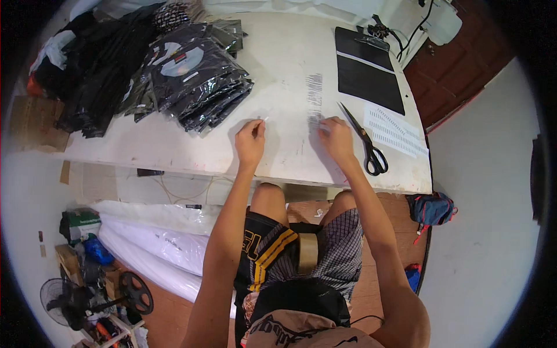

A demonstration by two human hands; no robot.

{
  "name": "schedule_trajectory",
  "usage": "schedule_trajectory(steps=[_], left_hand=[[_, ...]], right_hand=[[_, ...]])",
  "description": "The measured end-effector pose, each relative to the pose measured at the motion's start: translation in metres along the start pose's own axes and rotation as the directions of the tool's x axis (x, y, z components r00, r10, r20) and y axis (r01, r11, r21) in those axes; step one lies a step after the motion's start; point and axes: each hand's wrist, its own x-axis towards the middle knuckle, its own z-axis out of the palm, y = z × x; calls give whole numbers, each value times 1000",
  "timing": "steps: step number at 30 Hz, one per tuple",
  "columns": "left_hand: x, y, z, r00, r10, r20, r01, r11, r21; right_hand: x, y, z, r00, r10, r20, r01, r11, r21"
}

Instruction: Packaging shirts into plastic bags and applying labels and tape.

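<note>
Here, first from the left, a forearm stretched forward over the front edge of the table [284,152], ending in the left hand [250,142], fingers curled, thumb and forefinger pinched together on a small pale scrap [265,119], too tiny for its shape to be told. Farther right, the other forearm slanted inward over the same edge, with the right hand [336,139] turned toward the middle, fingers bent and bunched, tips low over the white surface; impossible to tell whether clamped on anything. Both hands well apart.

Then materials, again from the left: a plain brown cardboard box [38,124] at the corner, beside a slumped heap of black packets [96,87], glossy and creased. Next, a stack of bagged clothes [203,75], dark flat rectangles in crinkled clear plastic, edges fanned unevenly, with a pale rounded print on top. Near the right fingertips, a column of thin dark marks [314,95] on smooth, scuffed off-white. Right of that hand, black scissors [365,139], long tapering blades pointing away, rounded loops toward the front edge. Beyond these, two black flat pieces [369,84], rectangular, with a narrow pale gap between. Rightmost, white paper [394,132] with rows of small print.
</note>
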Motion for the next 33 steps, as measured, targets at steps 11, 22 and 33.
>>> schedule_trajectory(steps=[11,22,33], left_hand=[[0,12,-6,993,-99,-58,105,989,106],[-5,17,4,994,-113,-7,112,984,136],[-3,14,6,994,-106,-2,105,981,162]], right_hand=[[130,-134,76,940,-221,-259,326,805,496],[236,-207,95,846,-106,523,-451,383,806],[313,-305,33,789,-402,464,-522,-43,852]])
